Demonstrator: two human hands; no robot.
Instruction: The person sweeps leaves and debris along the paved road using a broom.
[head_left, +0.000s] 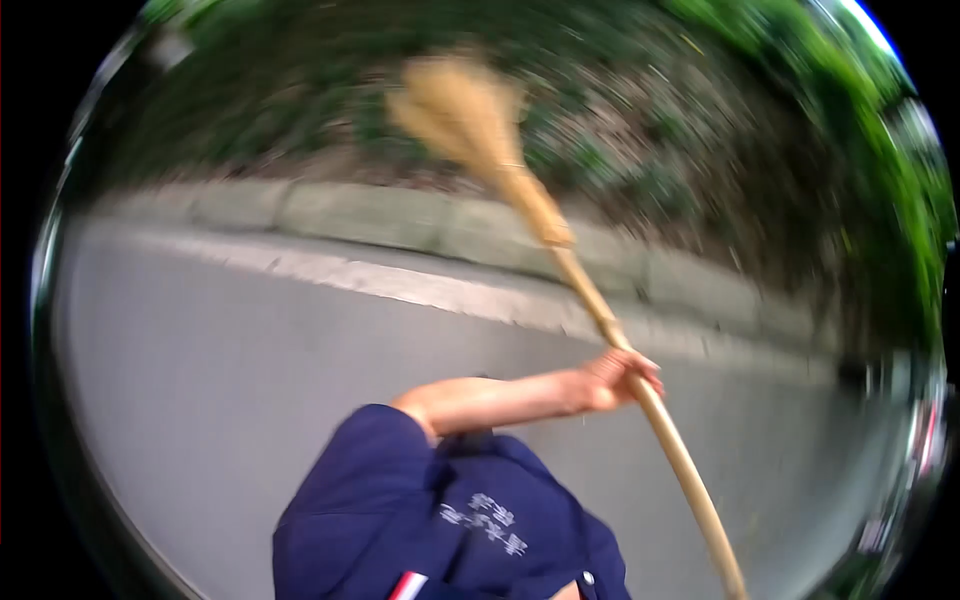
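Here we have the left hand (pixel 618 380), clamped on the long pale-yellow wooden handle (pixel 680 455) of a straw-coloured broom (pixel 530 205); the fingers wrap right around the shaft, the bare forearm (pixel 500 402) reaching across in front of the body; as for the right hand, it lies out of our view, so we cannot tell how it stands.

We see the broom cutting diagonally through the scene, its handle running out at the bottom edge on our right; up at the other end the fanned bristles (pixel 455 105) appear over the brown, leaf-strewn planted bank (pixel 620 130), too blurred for us to say whether they touch it; below the bristles, the handle crosses in front of the pale grey stone kerb (pixel 360 215) and the whitish strip (pixel 400 284) beside it; then comes the smooth grey road (pixel 230 380).

Nearest us is the navy-blue shirt (pixel 360 500), with white lettering (pixel 490 520) on it and a red-and-white stripe (pixel 408 585) lower down; bright green foliage (pixel 885 200) fills the right side.
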